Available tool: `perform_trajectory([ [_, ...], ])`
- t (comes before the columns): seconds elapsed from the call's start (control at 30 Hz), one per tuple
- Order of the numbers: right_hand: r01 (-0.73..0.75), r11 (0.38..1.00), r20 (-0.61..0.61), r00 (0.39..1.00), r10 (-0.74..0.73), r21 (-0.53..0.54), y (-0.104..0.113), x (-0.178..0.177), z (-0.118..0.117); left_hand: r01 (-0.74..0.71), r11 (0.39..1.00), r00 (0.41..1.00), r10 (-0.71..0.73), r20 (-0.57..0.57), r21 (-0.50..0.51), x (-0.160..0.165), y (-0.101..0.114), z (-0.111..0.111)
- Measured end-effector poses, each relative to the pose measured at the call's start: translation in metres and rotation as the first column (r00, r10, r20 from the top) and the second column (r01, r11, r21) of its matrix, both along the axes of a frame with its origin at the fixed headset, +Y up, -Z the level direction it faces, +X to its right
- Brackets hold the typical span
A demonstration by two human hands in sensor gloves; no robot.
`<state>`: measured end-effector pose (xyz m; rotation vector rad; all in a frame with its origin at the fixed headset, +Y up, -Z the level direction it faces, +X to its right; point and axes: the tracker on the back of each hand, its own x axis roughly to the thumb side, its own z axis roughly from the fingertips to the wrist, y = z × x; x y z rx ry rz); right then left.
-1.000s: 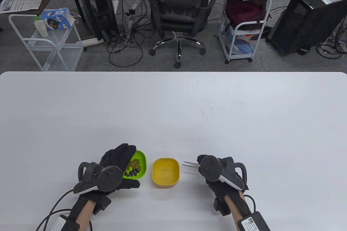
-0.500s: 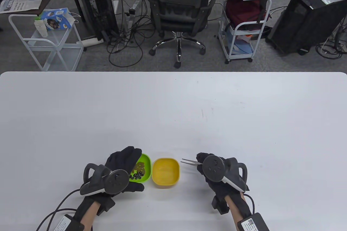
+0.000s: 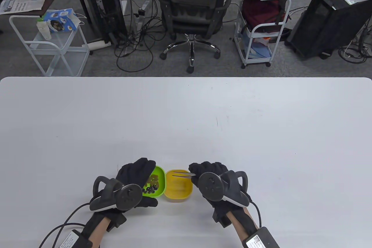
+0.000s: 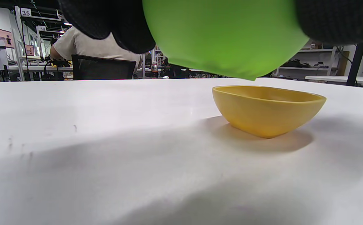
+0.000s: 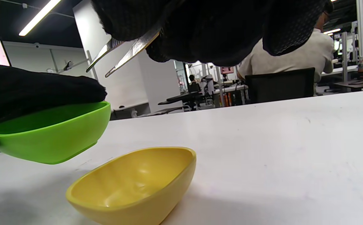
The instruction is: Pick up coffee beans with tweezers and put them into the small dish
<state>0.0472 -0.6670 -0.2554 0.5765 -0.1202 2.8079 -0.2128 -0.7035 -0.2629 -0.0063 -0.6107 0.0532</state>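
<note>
Right hand (image 3: 213, 176) gripping my tweezers (image 3: 183, 175) has swung over the empty yellow dish (image 3: 178, 194), nearing the beans (image 3: 151, 185) in the green dish (image 3: 160, 182) my left hand (image 3: 136, 178) holds raised

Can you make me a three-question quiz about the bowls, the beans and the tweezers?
1. Where are the beans?
A. in the green bowl
B. in the yellow bowl
C. on the table

2. How many bowls are there?
A. one
B. two
C. three

3. Is the green bowl standing on the table?
A. yes, flat
B. no, lifted and tilted
C. it is upside down

Answers:
1 A: the table view shows the beans inside the green bowl, and the yellow bowl has none.
2 B: one green, one yellow.
3 B: the left hand holds it above the table, tilted, in both wrist views, while the right hand holds the tweezers over the yellow bowl.
</note>
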Motion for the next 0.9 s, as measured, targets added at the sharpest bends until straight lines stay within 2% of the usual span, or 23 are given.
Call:
perform_trajectory([
  [0.3, -0.051, 0.998, -0.057, 0.997, 0.053, 0.033, 0.004, -0.041, -0.002, 0.011, 1.0, 1.0, -0.011, 0.0, 0.016, 0.001, 0.001, 0.001],
  [0.43, -0.108, 0.991, -0.066, 0.991, 0.114, 0.083, 0.004, -0.055, 0.0, 0.015, 1.0, 1.0, -0.015, -0.002, 0.012, 0.001, 0.001, 0.001],
  [0.73, -0.18, 0.976, -0.075, 0.979, 0.19, 0.121, -0.006, -0.066, 0.002, 0.022, 0.999, 1.0, -0.021, -0.02, 0.026, 0.001, 0.003, 0.001],
  [0.9, -0.205, 0.957, -0.061, 0.973, 0.222, 0.207, -0.007, -0.07, 0.008, 0.035, 0.999, 0.999, -0.034, -0.024, 0.03, 0.002, 0.003, 0.001],
])
